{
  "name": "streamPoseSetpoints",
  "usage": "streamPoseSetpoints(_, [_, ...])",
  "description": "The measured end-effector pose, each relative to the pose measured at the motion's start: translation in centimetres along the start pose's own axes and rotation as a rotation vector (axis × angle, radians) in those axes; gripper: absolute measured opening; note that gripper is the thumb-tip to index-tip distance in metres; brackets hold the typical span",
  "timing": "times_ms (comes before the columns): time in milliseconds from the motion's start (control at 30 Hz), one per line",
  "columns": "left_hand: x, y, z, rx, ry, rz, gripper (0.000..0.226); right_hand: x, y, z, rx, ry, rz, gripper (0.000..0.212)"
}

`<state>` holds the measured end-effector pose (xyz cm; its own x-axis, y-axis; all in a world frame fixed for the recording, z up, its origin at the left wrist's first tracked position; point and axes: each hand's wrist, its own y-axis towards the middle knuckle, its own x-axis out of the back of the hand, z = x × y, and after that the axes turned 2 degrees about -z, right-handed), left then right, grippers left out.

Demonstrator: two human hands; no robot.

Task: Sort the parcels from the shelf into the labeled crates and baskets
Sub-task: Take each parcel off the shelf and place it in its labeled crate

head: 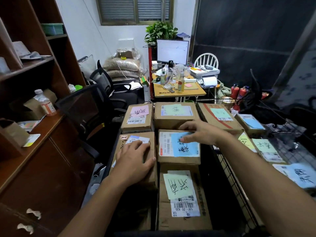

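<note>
Now five parcels [184, 224] in crate [111, 154]; left hand [135, 159], right hand [200, 132] each atop one.

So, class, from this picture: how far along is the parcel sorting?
Looks done: noted boxes already lie in the wire basket, like the green-note box. In hand: the left hand rests on the white-label box, the right hand touches the blue-note box; neither is lifted. Left: grey packets and a brown box sit on the shelf, apparently unsorted.

Brown boxes [179, 224] with a pink note [139, 110], a green note [178, 184], a blue note [188, 148], black-and-white striped barcode label [185, 206], dark brown shelf [25, 67].
</note>
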<state>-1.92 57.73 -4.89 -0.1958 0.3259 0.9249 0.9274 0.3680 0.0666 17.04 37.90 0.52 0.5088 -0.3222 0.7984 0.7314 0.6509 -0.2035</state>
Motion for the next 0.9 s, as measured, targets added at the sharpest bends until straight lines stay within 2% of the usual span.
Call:
streamPoseSetpoints(133, [0.4,0.1,-0.1,-0.006,0.034,0.035,0.06,-0.7,-1.6,-0.5,0.045,-0.035,0.042,0.065])
streamPoseSetpoints(233, [0.6,0.5,0.0,-0.015,0.05,0.038,0.06,-1.8,-3.1,-0.8,0.093,-0.034,-0.085,0.058])
streamPoseSetpoints(333, [0.8,1.0,-0.3,-0.074,-0.004,-0.035,0.059,-2.7,-4.4,-0.8,0.11,0.049,-0.219,0.051])
streamPoseSetpoints(500, [1.5,1.0,-1.9,-0.205,-0.18,-0.097,0.061,-2.7,-7.6,-1.0,0.04,0.297,-0.449,0.051])
streamPoseSetpoints(600, [1.8,0.8,-3.3,-0.326,-0.374,-0.096,0.069,-3.0,-9.6,-1.1,-0.019,0.678,-0.61,0.052])
streamPoseSetpoints(667, [1.9,0.8,-4.7,-0.374,-0.554,-0.049,0.072,-3.4,-11.1,-1.2,-0.05,0.824,-0.674,0.054])
streamPoseSetpoints(733, [2.0,0.8,-6.2,-0.379,-0.701,0.017,0.074,-3.9,-12.9,-1.2,-0.047,0.835,-0.698,0.056])
streamPoseSetpoints(900, [1.5,1.6,-9.2,-0.427,-0.838,0.062,0.074,-4.3,-16.3,-1.3,0.024,0.741,-0.713,0.066])
